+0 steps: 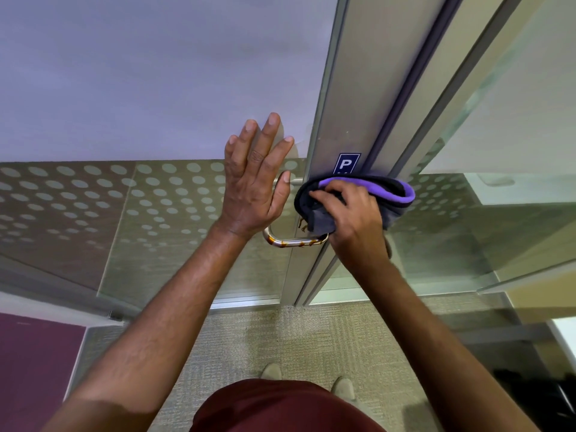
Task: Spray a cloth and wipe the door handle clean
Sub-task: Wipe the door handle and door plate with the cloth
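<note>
A steel loop door handle (291, 243) sticks out from the metal stile of a glass door (346, 120); brownish smears mark its lower bar. My right hand (349, 222) is shut on a dark grey cloth with a purple edge (374, 190), pressed against the stile at the handle's right end. My left hand (255, 185) lies flat and open on the frosted glass just left of the handle, covering the handle's upper part. No spray bottle is in view.
A blue sign with a white P (347, 163) sits on the stile above the cloth. Dotted film covers the glass (93, 198) at left. Another glass panel (498, 213) stands at right. Beige carpet (296, 335) and my shoes (271, 371) lie below.
</note>
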The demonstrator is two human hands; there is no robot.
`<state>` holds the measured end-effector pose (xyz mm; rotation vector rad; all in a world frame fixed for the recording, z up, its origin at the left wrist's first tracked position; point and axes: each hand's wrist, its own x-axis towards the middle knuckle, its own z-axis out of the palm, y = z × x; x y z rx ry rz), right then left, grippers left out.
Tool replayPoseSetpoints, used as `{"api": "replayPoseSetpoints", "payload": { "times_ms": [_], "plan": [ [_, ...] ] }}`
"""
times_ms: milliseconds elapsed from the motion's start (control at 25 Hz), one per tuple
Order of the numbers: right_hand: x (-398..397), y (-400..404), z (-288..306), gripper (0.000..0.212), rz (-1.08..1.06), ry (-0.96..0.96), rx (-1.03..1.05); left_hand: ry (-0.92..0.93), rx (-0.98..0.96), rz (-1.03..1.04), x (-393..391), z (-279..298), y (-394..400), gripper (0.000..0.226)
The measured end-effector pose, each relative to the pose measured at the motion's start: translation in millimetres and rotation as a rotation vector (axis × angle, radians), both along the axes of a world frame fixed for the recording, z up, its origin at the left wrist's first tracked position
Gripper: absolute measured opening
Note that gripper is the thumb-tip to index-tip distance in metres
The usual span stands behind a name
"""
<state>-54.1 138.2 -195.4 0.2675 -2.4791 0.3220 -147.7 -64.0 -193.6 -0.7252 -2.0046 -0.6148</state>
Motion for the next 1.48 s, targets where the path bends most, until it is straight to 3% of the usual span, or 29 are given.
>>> {"api": "replayPoseSetpoints", "payload": {
  "times_ms": [120,240,360,600,800,960,1080,1240,1400,1480],
  "plan": [
    [5,1,-2,0.038,0.016,-0.034,0.001,-0.005,-0.003,-0.002,1,2,0,0.047],
    [-4,3,12,0.043,0.042,0.088,-0.159,-0.014,-0.015,-0.002,1,2,-1,0.048],
    [-14,5,15,0.044,0.062,0.153,-0.158,-0.006,-0.019,-0.003,0,1,-2,0.047],
    [-1,7,-12,0.037,0.094,-0.043,0.021,-0.005,-0.009,0.018,2,3,0,0.046],
    [-17,8,7,0.040,0.078,0.161,-0.130,0.012,-0.045,0.037,1,3,0,0.048],
    [-5,7,-6,0.035,0.117,0.023,-0.016,0.056,-0.076,0.105,-2,2,3,0.052],
    [1,16,-7,0.042,0.186,-0.097,-0.020,0.083,-0.086,0.135,-3,0,6,0.056],
    [19,29,-3,0.051,0.208,-0.167,-0.422,0.085,-0.078,0.126,-3,0,7,0.057],
    [39,13,6,0.042,0.039,-0.018,-1.287,0.092,-0.104,0.135,-4,3,8,0.056],
    [47,1,13,0.049,0.031,0.180,-1.372,0.108,-0.121,0.131,-4,5,8,0.056]
  ]
}}
